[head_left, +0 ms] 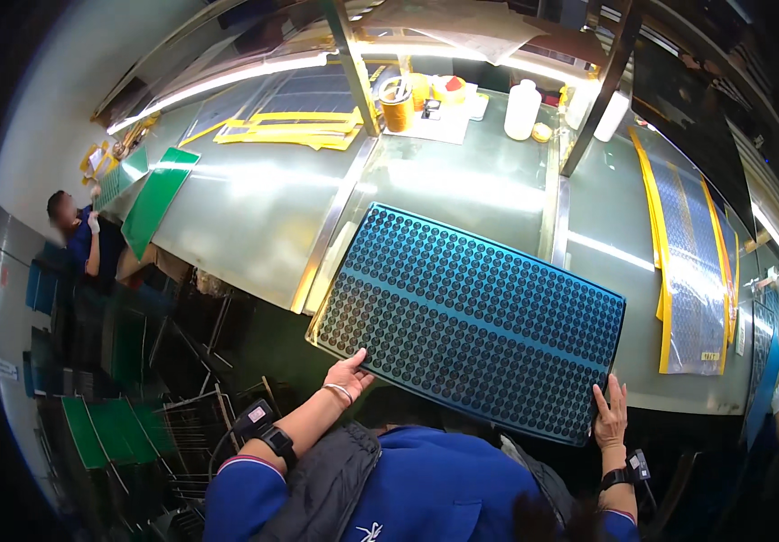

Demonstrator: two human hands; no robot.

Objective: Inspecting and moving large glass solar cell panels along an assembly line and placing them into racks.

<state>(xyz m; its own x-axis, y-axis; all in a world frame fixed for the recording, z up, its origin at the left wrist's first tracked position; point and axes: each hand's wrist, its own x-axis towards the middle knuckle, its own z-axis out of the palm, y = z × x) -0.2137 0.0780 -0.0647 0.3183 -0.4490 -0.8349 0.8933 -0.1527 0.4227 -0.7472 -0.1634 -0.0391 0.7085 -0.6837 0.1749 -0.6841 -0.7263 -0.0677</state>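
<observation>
A large rectangular blue panel point(475, 316), covered with rows of dark round discs and crossed by a plain blue stripe, is held tilted at the table's near edge. My left hand point(349, 375) grips its lower left edge, the thumb on the face and the other fingers hidden underneath. At the lower right corner, my right hand point(611, 413) holds the short side with fingers extended along it. The panel's far part overlaps the glossy worktable point(462, 185), though I cannot tell whether it touches.
Yellow-edged clear sheets point(692, 271) lie on the right, with more yellow-edged sheets point(290, 129) at the back left. A white bottle point(522, 110) and an orange-brown can point(397, 104) stand behind. Metal posts point(351, 63) rise from the table. Another person point(82, 230) handles green boards at far left.
</observation>
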